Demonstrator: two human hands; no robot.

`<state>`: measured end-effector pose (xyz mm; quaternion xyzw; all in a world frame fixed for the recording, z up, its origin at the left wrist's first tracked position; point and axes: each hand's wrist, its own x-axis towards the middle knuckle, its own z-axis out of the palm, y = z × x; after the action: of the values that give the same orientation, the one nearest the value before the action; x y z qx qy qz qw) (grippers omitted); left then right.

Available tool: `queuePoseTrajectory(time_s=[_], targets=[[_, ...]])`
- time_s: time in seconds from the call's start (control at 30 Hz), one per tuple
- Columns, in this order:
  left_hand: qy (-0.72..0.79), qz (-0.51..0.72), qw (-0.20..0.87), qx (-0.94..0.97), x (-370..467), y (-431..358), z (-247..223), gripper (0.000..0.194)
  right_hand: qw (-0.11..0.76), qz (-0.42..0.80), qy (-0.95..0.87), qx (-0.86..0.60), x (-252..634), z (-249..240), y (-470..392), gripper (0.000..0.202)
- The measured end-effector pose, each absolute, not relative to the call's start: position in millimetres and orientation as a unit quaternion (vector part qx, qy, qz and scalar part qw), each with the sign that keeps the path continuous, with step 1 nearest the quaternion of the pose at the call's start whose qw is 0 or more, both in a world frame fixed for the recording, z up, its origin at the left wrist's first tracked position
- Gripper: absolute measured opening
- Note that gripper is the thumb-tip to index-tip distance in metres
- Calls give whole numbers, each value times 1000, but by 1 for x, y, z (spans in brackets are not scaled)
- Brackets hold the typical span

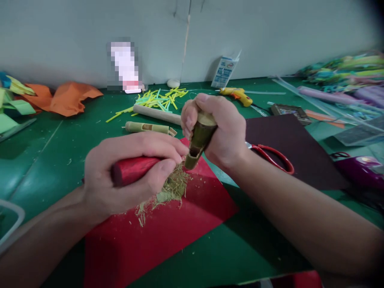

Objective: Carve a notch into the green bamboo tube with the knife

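My left hand (132,168) is wrapped round a red wooden handle (135,170), its fingertips close to the lower end of a bamboo piece (201,138). Whatever tip the handle carries is hidden by my fingers. My right hand (222,128) grips that bamboo piece, which is tilted with its notched end down. Beneath my hands lies a pile of thin greenish shavings (172,186) on a red sheet (180,232). A second notched bamboo piece (150,127) rests on the green table behind my left hand.
Behind are a pale rod (157,114), yellow and green sticks (177,96), a carton (225,72) and a yellow glue gun (240,96). Red-handled scissors (277,158) lie by a dark sheet (303,160). Orange paper (69,100) is at left, a purple tool (360,170) at right.
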<state>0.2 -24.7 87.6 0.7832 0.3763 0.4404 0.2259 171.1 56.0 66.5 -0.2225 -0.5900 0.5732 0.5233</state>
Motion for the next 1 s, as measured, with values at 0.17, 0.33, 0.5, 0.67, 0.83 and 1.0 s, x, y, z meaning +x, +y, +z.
queuePoseTrajectory(time_s=[0.17,0.33,0.5,0.67,0.83,1.0], targets=[[330,411,133,839,-5,-27,88,23,526,585,-583,-203,172,68,56,32],[331,382,75,860,-4,-29,88,24,512,572,-596,-237,171,72,56,38],[338,430,96,832,5,-26,89,19,515,562,-598,-246,170,72,58,37],[361,456,112,806,11,-24,92,15,504,567,-604,-244,171,70,60,37],[402,455,122,785,15,-25,98,11,514,550,-613,-237,170,69,60,37],[421,467,168,759,17,-23,95,13,531,527,-616,-247,168,69,59,39]])
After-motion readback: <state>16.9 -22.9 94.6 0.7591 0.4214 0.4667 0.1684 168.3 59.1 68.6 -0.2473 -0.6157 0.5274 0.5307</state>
